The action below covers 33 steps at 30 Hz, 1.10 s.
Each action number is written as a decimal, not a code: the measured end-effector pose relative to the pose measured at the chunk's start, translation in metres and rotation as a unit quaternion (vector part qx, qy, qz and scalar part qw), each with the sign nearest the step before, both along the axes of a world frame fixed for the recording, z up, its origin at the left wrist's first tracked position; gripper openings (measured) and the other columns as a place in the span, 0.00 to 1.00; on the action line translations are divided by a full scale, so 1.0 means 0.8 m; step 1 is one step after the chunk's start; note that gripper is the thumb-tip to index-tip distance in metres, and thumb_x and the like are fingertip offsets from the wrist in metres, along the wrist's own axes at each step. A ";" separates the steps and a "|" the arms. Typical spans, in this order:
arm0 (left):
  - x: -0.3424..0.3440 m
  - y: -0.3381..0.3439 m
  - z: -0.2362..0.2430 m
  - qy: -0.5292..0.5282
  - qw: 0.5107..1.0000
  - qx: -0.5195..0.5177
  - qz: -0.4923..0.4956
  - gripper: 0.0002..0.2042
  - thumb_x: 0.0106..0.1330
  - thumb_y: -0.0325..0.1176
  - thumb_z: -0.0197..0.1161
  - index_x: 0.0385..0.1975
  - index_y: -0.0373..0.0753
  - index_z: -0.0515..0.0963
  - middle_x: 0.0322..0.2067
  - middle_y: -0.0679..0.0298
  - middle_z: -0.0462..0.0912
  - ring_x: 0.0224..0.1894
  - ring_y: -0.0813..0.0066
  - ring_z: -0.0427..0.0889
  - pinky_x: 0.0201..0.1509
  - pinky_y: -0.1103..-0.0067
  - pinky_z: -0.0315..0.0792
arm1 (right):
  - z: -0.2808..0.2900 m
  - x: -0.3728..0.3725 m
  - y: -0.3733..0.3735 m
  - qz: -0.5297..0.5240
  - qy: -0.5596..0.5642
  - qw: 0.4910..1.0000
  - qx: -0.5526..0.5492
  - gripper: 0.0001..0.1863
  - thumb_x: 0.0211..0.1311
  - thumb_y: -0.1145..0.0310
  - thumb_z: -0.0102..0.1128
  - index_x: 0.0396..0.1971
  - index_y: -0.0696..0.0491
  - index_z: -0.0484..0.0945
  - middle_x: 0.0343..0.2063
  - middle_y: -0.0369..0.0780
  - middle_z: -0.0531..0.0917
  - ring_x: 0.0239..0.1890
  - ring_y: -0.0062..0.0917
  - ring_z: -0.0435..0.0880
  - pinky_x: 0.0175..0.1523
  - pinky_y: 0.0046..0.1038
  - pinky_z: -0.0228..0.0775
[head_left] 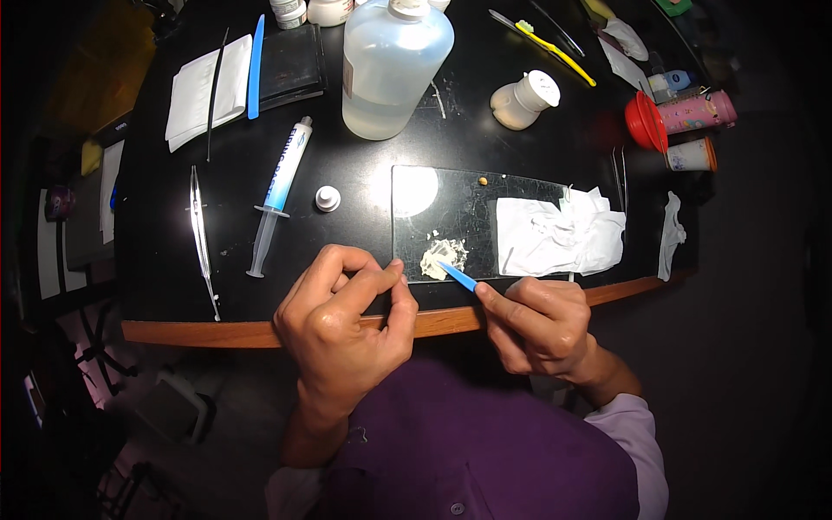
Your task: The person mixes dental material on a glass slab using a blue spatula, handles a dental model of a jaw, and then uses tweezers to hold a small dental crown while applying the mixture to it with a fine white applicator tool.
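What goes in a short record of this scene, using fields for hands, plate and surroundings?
Left hand: fingers curled at the near-left corner of the clear rectangular glass plate; grip unclear
Right hand: holds slim blue spatula, tip in cream-coloured paste
Plate's right side: crumpled white tissue
Left of plate: small white cap, blue-and-white plastic syringe, silver metal tweezers
Beyond plate: large translucent bottle

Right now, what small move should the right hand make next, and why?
Perhaps sweep the spatula inward: the right hand holds it, its tip meets the pale material, and some crumbs lie apart on the glass.
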State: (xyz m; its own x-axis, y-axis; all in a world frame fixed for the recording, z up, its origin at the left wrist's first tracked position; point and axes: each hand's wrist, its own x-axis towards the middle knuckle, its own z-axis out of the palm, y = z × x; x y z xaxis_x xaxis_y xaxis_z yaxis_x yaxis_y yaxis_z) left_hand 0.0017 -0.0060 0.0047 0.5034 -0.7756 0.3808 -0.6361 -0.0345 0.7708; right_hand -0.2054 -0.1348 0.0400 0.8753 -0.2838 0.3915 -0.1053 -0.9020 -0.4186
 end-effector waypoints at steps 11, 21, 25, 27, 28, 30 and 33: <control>-0.003 0.000 -0.002 -0.002 1.000 0.004 0.027 0.06 0.50 0.24 0.78 0.27 0.40 0.89 0.26 0.69 0.80 0.18 0.74 0.71 0.25 0.75 0.66 | -0.002 -0.001 0.000 0.013 -0.002 1.000 0.006 0.20 0.49 0.81 0.71 0.46 0.66 0.89 0.19 0.35 0.73 0.14 0.19 0.72 0.19 0.27 0.60; -0.001 0.001 0.000 0.005 1.000 0.004 0.002 0.07 0.51 0.17 0.76 0.30 0.31 0.89 0.28 0.62 0.81 0.23 0.79 0.76 0.26 0.81 0.66 | 0.003 0.004 0.000 0.000 0.007 0.999 0.052 0.19 0.50 0.85 0.70 0.46 0.68 0.88 0.21 0.37 0.75 0.15 0.21 0.75 0.19 0.27 0.65; -0.002 0.001 0.003 0.005 1.000 0.005 0.002 0.07 0.51 0.17 0.76 0.30 0.31 0.89 0.28 0.63 0.81 0.22 0.79 0.75 0.26 0.81 0.66 | -0.001 0.007 -0.006 -0.009 0.012 0.998 0.055 0.21 0.49 0.84 0.69 0.47 0.66 0.88 0.21 0.37 0.75 0.15 0.21 0.76 0.19 0.27 0.66; 0.000 0.000 0.001 -0.001 1.000 0.000 0.003 0.07 0.51 0.17 0.76 0.30 0.31 0.89 0.28 0.63 0.81 0.22 0.79 0.75 0.25 0.81 0.66 | 0.002 0.008 -0.010 0.012 0.021 0.998 0.059 0.20 0.49 0.82 0.70 0.47 0.64 0.89 0.20 0.36 0.75 0.15 0.21 0.75 0.20 0.27 0.66; 0.000 0.000 0.000 0.002 1.000 0.002 0.003 0.07 0.51 0.17 0.76 0.30 0.31 0.89 0.28 0.63 0.81 0.22 0.79 0.75 0.25 0.81 0.66 | 0.003 0.007 -0.010 0.017 0.026 0.998 0.057 0.20 0.49 0.82 0.70 0.46 0.64 0.89 0.20 0.36 0.75 0.15 0.21 0.75 0.20 0.27 0.66; -0.001 0.000 0.000 0.006 1.000 0.004 0.004 0.07 0.51 0.17 0.76 0.30 0.31 0.89 0.28 0.63 0.81 0.22 0.79 0.75 0.25 0.81 0.66 | 0.006 0.004 -0.009 0.017 0.027 0.999 0.042 0.20 0.49 0.81 0.71 0.46 0.64 0.89 0.20 0.36 0.75 0.15 0.20 0.75 0.19 0.27 0.65; -0.001 0.001 0.001 0.004 1.000 0.004 0.002 0.07 0.51 0.17 0.76 0.31 0.31 0.89 0.28 0.63 0.81 0.22 0.79 0.75 0.25 0.81 0.66 | 0.008 0.000 -0.006 0.006 0.018 1.000 0.021 0.19 0.49 0.80 0.71 0.45 0.64 0.90 0.20 0.36 0.75 0.15 0.20 0.75 0.19 0.26 0.65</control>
